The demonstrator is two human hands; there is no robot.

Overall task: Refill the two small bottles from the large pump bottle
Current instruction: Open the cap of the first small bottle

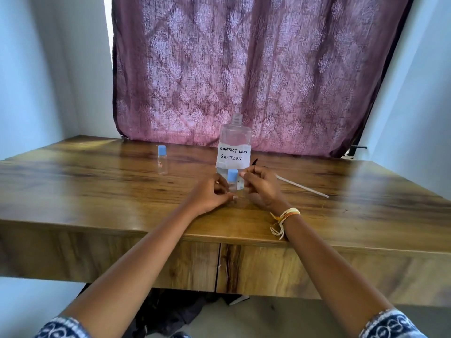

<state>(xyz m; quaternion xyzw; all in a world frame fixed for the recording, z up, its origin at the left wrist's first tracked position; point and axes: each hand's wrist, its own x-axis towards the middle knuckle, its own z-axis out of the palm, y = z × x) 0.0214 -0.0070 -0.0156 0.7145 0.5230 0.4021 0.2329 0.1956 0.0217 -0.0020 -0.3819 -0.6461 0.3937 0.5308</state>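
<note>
Blue-capped and clear, one small bottle (232,181) stands on the wooden worktop (97,196) between the two hands, right in front of the large bottle (234,147). The left hand (212,193) curls its fingers (223,185) round the little bottle's body and seems to steady it. The right hand (260,189) sits just beside the blue cap (232,175), thumb and forefinger drawn together near it; whether they actually pinch the cap or something else I cannot tell.

Behind stands the large bottle with its paper label reading "CONTACT LENS SOLUTION". Its neck is open and the pump is off; the white dip tube (302,186) lies on the worktop to the right, its head mostly hidden behind the right hand. Liquid shows only in the lower part of the large bottle.

The second small bottle (162,161) stands well apart to the left, capped.

Judging from this, the task is partly along: the source is opened, and both small bottles wear their caps. How full either one is cannot be read, so whether this bottle is being opened or closed stays uncertain.

A purple patterned curtain (244,69) hangs behind.
</note>
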